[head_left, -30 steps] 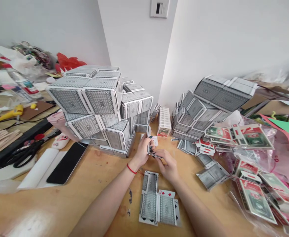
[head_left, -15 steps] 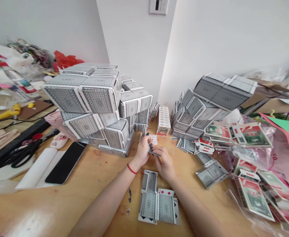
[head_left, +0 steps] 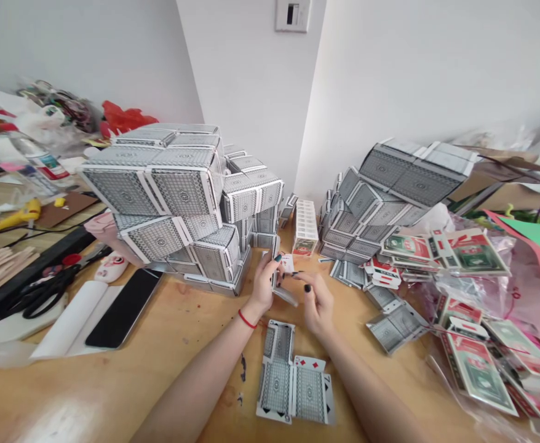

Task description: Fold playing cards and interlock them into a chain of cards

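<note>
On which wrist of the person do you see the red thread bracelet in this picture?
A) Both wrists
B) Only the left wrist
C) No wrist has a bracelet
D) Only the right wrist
B. The red thread bracelet sits on the wrist of the left hand, while the wrist of the right hand shows no bracelet.

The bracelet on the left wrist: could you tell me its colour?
The bracelet is red, best in the head view.
</note>
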A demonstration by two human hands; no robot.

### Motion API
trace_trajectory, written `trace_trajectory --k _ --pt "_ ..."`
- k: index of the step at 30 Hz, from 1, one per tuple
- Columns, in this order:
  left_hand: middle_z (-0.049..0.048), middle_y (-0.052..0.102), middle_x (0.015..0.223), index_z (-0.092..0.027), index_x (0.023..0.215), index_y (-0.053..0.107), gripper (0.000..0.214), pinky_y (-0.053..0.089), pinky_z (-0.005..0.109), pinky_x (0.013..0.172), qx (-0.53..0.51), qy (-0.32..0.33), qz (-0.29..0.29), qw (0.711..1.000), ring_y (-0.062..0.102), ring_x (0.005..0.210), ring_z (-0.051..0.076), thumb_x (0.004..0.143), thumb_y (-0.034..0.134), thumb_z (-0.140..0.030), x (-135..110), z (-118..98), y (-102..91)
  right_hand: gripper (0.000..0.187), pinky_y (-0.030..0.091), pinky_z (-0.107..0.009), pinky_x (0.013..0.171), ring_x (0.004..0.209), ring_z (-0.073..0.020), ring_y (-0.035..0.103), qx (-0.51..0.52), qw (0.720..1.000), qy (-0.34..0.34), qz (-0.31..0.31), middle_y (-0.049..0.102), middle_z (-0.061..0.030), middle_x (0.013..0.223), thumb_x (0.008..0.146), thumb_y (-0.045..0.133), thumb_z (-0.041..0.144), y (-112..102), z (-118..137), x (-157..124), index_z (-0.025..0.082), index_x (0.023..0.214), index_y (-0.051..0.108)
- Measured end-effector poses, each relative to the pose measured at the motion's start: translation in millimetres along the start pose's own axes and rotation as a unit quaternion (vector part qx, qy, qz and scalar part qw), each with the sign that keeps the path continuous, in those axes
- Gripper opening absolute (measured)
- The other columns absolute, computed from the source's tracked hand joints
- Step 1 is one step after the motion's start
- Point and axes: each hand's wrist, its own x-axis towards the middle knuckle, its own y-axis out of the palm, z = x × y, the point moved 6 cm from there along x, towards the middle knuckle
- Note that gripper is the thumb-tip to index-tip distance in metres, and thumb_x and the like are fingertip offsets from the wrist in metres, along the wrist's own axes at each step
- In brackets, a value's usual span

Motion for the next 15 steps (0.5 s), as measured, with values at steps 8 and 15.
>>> trace_trajectory --k 8,15 --pt "-0.0016 0.051 0.056 -0.013 0.091 0.057 0.033 0.030 0.019 0.041 -0.017 -0.033 0.038 0.999 0.042 0.043 0.006 0.067 0.054 -0.037 8.5 -1.4 -15.2 0.033 0.038 -0.043 0.092 0.111 -0.0208 0.045 -0.110 0.984 -0.057 0.125 0.056 -0.0073 0.111 0.081 0.042 0.015 20.1 -31.0 16.1 0.023 0.111 0.052" --pt "0.0030 0.060 0.075 -0.017 0.099 0.058 0.035 0.040 0.021 0.051 -0.001 0.006 0.013 1.000 0.052 0.059 0.011 0.067 0.054 -0.031 11.8 -12.9 -22.9 0.045 0.043 -0.039 0.089 0.111 -0.0200 0.046 -0.177 0.972 -0.064 0.139 0.059 -0.0060 0.109 0.078 0.041 0.008 27.7 -46.2 8.7 0.025 0.119 0.047"
